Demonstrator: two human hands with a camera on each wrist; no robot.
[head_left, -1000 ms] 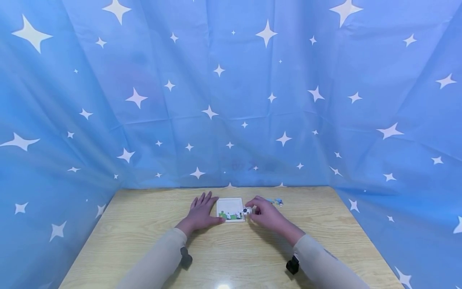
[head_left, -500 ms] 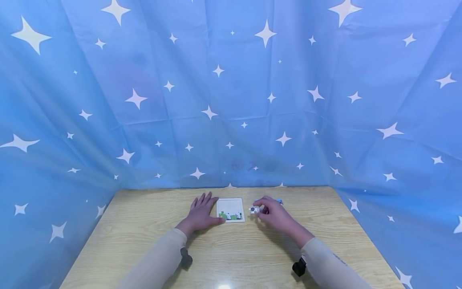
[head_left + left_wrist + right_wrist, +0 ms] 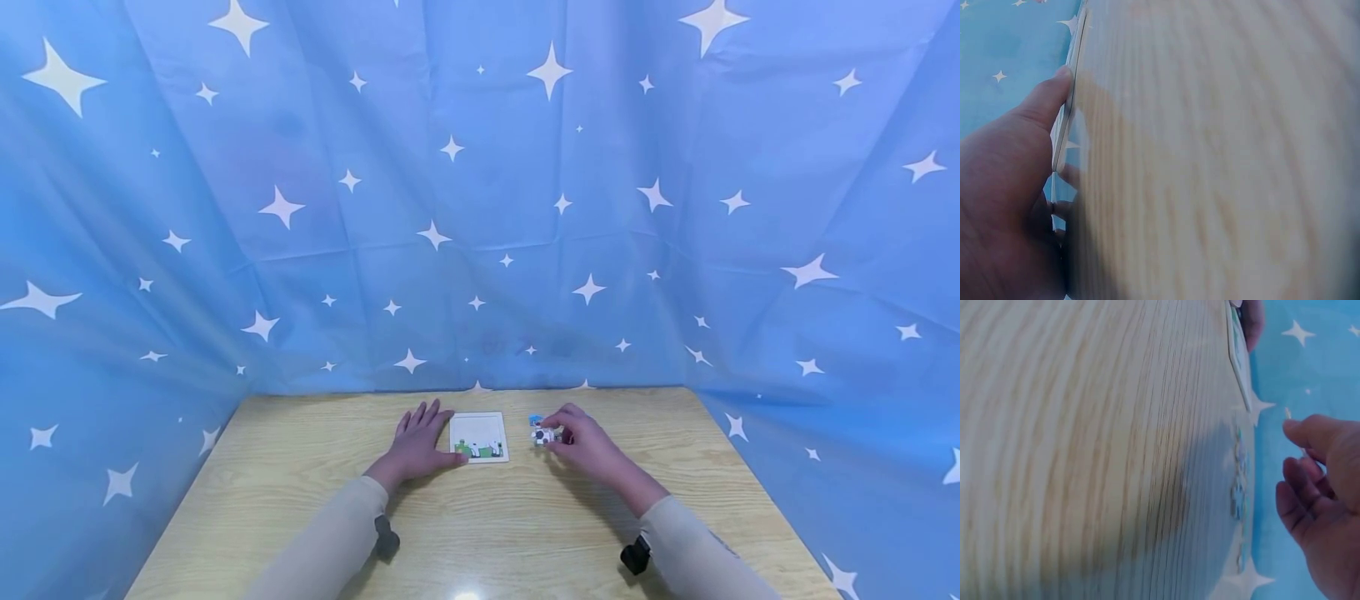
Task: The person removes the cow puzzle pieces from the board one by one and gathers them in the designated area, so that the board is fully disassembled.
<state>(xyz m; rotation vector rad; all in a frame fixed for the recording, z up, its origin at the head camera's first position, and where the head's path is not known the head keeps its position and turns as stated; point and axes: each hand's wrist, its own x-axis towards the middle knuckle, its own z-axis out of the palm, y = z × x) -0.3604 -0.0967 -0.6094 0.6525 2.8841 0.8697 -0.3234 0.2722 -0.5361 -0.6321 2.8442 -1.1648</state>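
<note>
In the head view a flat square jigsaw tray [image 3: 477,425] lies on the table, with green, white and black picture pieces along its near side. My left hand [image 3: 420,443] rests against the tray's left side, fingers spread, its thumb at the near left corner. To the right of the tray, my right hand [image 3: 588,446] pinches a white jigsaw piece [image 3: 542,436] with black markings between thumb and fingertips. The right wrist view has this hand [image 3: 1329,481] raised above the table, only a thin edge of the piece showing.
Loose jigsaw pieces [image 3: 1238,497] lie on the table beneath the right hand; a blue one [image 3: 535,419] peeks out beside its fingers. The wooden table [image 3: 480,525] ends at a blue star-patterned curtain [image 3: 480,208] behind and along both sides.
My right hand has drawn back to the right, away from the tray's right edge, carrying the jigsaw piece over to the loose pieces. The left hand and the tray have stayed put.
</note>
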